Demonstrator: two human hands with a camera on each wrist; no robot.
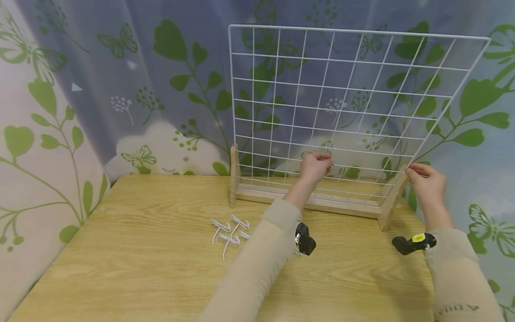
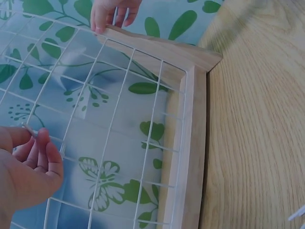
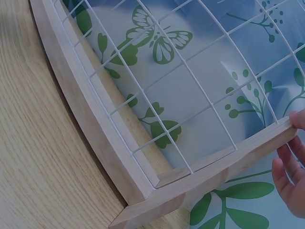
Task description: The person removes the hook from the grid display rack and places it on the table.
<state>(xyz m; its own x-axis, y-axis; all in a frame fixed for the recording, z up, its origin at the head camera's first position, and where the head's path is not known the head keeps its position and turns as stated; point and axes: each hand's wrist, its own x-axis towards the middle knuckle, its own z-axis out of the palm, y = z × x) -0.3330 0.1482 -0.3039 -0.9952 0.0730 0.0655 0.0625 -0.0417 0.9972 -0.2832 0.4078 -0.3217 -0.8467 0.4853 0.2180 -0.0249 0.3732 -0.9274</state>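
Observation:
A white wire grid panel (image 1: 342, 105) stands upright in a wooden stand (image 1: 346, 210) at the back of the table. In front of the grid's lower middle, my left hand (image 1: 315, 167) pinches a small white hook (image 2: 29, 130) between thumb and forefinger; the fingers cover most of it. On the right side, my right hand (image 1: 428, 183) grips the top of the stand's wooden end piece (image 3: 257, 143), thumb on the near face and fingers behind. Several white hooks (image 1: 227, 239) lie on the table, partly covered by the left forearm.
The wooden table (image 1: 141, 259) reaches back to a patterned curtain (image 1: 173, 89) with green leaves and butterflies, close behind the grid. Part of another white piece (image 1: 297, 253) shows beside the left wrist camera (image 1: 305, 239).

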